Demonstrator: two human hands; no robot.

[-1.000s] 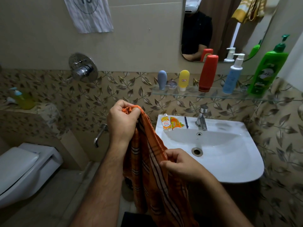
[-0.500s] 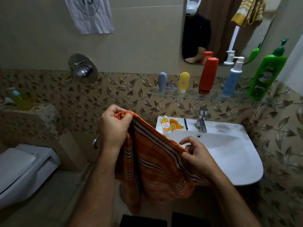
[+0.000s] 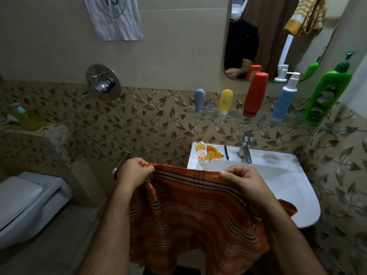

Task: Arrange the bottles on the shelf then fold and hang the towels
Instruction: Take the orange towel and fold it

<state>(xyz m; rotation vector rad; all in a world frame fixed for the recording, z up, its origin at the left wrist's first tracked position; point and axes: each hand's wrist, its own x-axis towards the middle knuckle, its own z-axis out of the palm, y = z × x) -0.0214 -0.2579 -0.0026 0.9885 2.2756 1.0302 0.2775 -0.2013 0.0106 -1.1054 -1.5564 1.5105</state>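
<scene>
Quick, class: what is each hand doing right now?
Left hand: pinching the orange towel at its top edge.
Right hand: gripping the same edge.

The glass shelf (image 3: 228, 115) carries five bottles in a row: grey bottle (image 3: 199, 99) at its left end, yellow bottle (image 3: 225, 101), red bottle (image 3: 255, 94), blue pump bottle (image 3: 284, 100), and green pump bottle (image 3: 327, 94) toward its right end. The gaps between them are narrow, widest between yellow and red. Under the shelf the tap (image 3: 245, 149) and sachets (image 3: 208, 153) crowd the sink (image 3: 288, 187) back edge; its basin lies open. The spread towel (image 3: 190, 211) blocks the sink's front-left corner.
</scene>
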